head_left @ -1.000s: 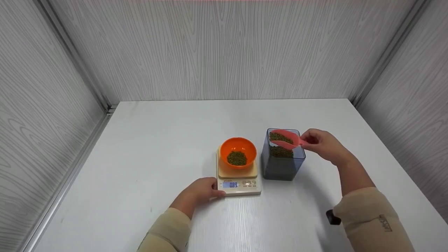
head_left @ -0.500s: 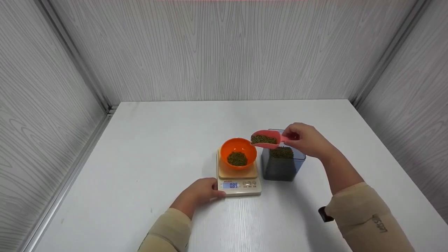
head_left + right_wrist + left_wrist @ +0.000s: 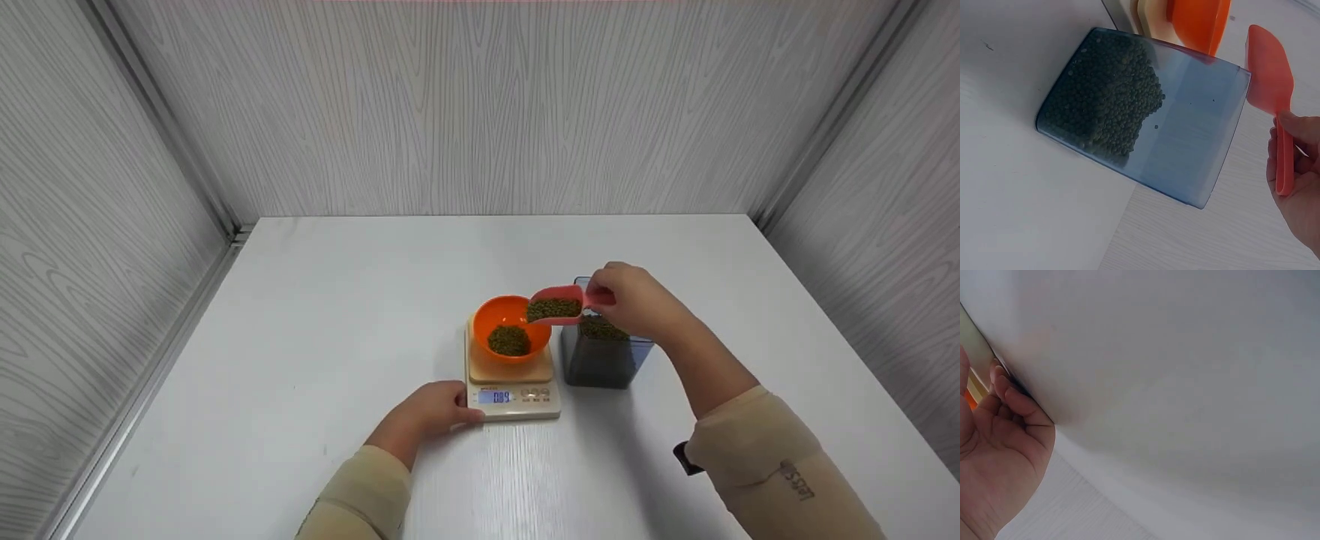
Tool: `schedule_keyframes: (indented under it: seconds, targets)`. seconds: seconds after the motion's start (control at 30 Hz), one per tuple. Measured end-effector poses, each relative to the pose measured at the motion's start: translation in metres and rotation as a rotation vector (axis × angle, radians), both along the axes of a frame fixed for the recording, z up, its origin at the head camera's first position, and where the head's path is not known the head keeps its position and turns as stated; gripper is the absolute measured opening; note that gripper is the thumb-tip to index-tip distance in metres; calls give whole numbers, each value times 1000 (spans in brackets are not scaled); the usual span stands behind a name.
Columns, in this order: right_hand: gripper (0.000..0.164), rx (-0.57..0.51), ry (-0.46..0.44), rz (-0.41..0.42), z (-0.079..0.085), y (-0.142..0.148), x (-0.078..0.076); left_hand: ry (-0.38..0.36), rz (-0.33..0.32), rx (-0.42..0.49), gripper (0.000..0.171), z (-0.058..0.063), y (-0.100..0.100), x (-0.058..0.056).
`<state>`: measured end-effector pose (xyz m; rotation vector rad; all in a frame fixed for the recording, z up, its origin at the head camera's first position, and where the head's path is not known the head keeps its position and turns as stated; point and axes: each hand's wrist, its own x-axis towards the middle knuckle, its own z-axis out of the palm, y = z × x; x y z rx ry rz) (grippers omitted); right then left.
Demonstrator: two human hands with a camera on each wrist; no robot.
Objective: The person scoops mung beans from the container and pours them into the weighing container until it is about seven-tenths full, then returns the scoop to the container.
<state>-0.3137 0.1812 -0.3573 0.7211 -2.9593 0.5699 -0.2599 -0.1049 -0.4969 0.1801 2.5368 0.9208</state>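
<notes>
My right hand [image 3: 634, 300] pinches the handle of a pink scoop [image 3: 1269, 70], which is loaded with small brown-green pellets [image 3: 553, 309]. The scoop's front lip overlaps the right rim of an orange bowl [image 3: 487, 319] in the head view. A small heap of the same pellets [image 3: 508, 341] lies in the bowl. Beneath the bowl is a kitchen scale [image 3: 517, 411] with a lit display. My left hand [image 3: 429, 409] holds the scale's front left corner, thumb at the front edge and fingers curled along the side.
A clear bluish container [image 3: 1196, 118], partly filled with pellets, stands just right of the scale, under my right hand and the scoop. The white table [image 3: 337, 300] is bounded by wood-grain panels [image 3: 480, 112] at the back and both sides.
My right hand has carried the full scoop left from over the container to the bowl's right rim. The left hand, the scale and the bowl stay put.
</notes>
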Motion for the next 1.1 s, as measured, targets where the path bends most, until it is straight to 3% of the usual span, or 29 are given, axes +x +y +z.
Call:
schedule_keyframes:
  seconds: [0.27, 0.83, 1.1]
  targets:
    - [12, 18, -16, -21, 4, -8, 2, -12, 13, 0, 29, 1, 0, 0]
    - [17, 141, 135, 37, 8, -20, 5, -9, 5, -5, 28, 3, 0, 1]
    - [14, 159, 163, 50, 10, -24, 7, 10, -10, -24, 29, 4, 0, 1]
